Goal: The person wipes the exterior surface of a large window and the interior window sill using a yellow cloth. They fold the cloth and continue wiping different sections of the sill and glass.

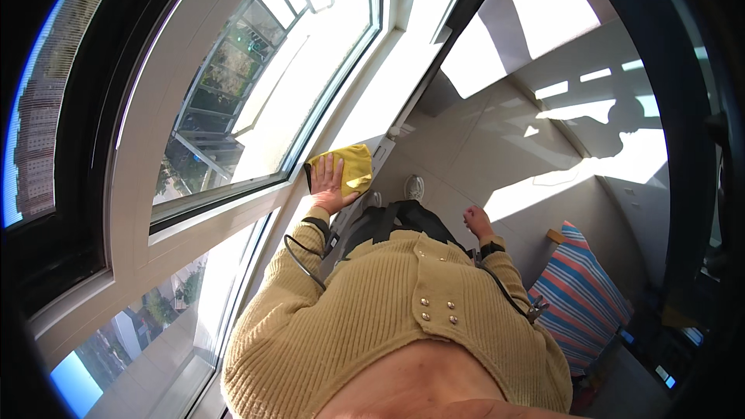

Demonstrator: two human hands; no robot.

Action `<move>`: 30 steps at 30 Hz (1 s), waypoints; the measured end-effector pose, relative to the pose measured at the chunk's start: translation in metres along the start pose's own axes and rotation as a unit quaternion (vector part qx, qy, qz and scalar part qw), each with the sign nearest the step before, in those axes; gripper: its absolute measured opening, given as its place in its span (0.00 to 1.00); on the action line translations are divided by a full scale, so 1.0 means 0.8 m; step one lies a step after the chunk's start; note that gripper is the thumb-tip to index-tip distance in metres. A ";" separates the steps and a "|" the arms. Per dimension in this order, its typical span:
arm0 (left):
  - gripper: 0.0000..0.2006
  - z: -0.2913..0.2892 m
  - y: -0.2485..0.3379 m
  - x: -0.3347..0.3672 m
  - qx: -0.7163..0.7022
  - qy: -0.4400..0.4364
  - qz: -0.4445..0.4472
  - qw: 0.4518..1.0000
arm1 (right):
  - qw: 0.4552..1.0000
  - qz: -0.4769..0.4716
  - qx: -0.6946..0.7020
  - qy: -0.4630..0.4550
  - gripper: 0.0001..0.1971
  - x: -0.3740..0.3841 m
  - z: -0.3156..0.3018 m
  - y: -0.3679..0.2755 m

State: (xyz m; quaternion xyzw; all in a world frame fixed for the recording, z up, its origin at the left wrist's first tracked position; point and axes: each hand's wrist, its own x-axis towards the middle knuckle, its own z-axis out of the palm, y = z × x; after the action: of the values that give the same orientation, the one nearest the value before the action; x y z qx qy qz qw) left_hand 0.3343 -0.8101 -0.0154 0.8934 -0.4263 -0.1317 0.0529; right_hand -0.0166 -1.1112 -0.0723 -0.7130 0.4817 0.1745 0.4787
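My left hand (329, 184) lies flat on a yellow cloth (356, 166), its fingers stretched out and slightly apart. The cloth is spread on the pale window ledge (347, 126), beside the lower corner of the window frame, and a dark edge shows at its left side. My right hand (477, 222) hangs to the right of my body, away from the window. Its fingers are loosely curled and nothing shows in them. Both wrists wear dark bands with cables running along the sleeves.
A large white-framed window (256, 101) takes up the left side, with a lower pane below it. Tiled floor (458, 147) with bright sun patches lies ahead. A striped blue and orange fabric item (578, 295) stands near my right side. My shoe (414, 187) is on the floor.
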 end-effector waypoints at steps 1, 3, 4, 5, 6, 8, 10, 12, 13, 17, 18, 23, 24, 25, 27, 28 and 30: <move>0.53 0.000 0.002 0.001 0.000 -0.005 -0.011 1.000 | 1.000 -0.007 -0.014 -0.020 0.11 0.017 -0.003 -0.011; 0.54 0.004 0.007 0.002 -0.008 -0.016 -0.041 0.999 | 0.996 -0.077 -0.027 -0.024 0.10 0.048 0.000 -0.038; 0.54 0.008 0.012 0.004 -0.009 -0.001 -0.069 0.998 | 0.996 -0.082 -0.026 -0.026 0.10 0.059 0.003 -0.051; 0.54 0.014 0.018 0.006 -0.009 0.018 -0.097 0.995 | 0.991 -0.111 -0.071 -0.022 0.10 0.070 0.010 -0.066; 0.54 0.019 0.025 0.008 -0.014 0.021 -0.133 0.991 | 0.980 -0.178 -0.084 -0.038 0.10 0.077 0.008 -0.081; 0.56 0.031 0.041 0.010 -0.035 0.074 -0.181 0.980 | 0.963 -0.236 -0.111 -0.075 0.10 0.083 0.019 -0.118; 0.56 0.037 0.053 0.014 -0.059 0.075 -0.239 0.966 | 0.933 -0.297 -0.200 -0.037 0.08 0.080 0.041 -0.160; 0.55 0.038 0.055 0.015 -0.064 0.065 -0.238 0.967 | 0.911 -0.348 -0.210 -0.070 0.07 0.063 0.055 -0.195; 0.55 0.036 0.055 0.013 -0.069 0.056 -0.235 0.968 | 0.904 -0.362 -0.209 -0.092 0.07 0.053 0.064 -0.215; 0.51 0.019 0.035 -0.009 -0.098 0.081 -0.186 0.974 | 0.844 -0.434 -0.295 -0.108 0.07 0.022 0.105 -0.298; 0.50 0.016 0.029 -0.021 -0.097 0.068 -0.163 0.980 | 0.822 -0.477 -0.298 -0.091 0.08 0.017 0.116 -0.314; 0.45 0.015 0.006 -0.096 -0.093 0.004 -0.182 0.979 | 0.738 -0.557 -0.374 -0.072 0.22 0.009 0.185 -0.372; 0.45 0.017 -0.003 -0.106 -0.094 0.015 -0.168 0.981 | 0.718 -0.571 -0.389 -0.087 0.24 0.009 0.199 -0.379; 0.45 0.020 -0.008 -0.115 -0.095 0.020 -0.153 0.983 | 0.699 -0.575 -0.413 -0.097 0.27 0.008 0.213 -0.384; 0.45 0.027 -0.012 -0.128 -0.112 0.009 -0.148 0.983 | 0.678 -0.528 -0.494 -0.130 0.33 0.004 0.237 -0.389; 0.45 0.031 -0.011 -0.133 -0.114 0.023 -0.148 0.982 | 0.674 -0.520 -0.509 -0.124 0.34 0.000 0.241 -0.388; 0.45 0.035 -0.010 -0.139 -0.100 0.011 -0.153 0.983 | 0.670 -0.509 -0.529 -0.110 0.34 -0.007 0.250 -0.387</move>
State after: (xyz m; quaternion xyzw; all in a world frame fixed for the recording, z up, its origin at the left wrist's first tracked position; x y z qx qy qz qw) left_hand 0.2655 -0.7185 -0.0229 0.9398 -0.2687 -0.1700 0.1256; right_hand 0.2875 -0.9138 -0.0050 -0.9569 -0.1849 0.2070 0.0854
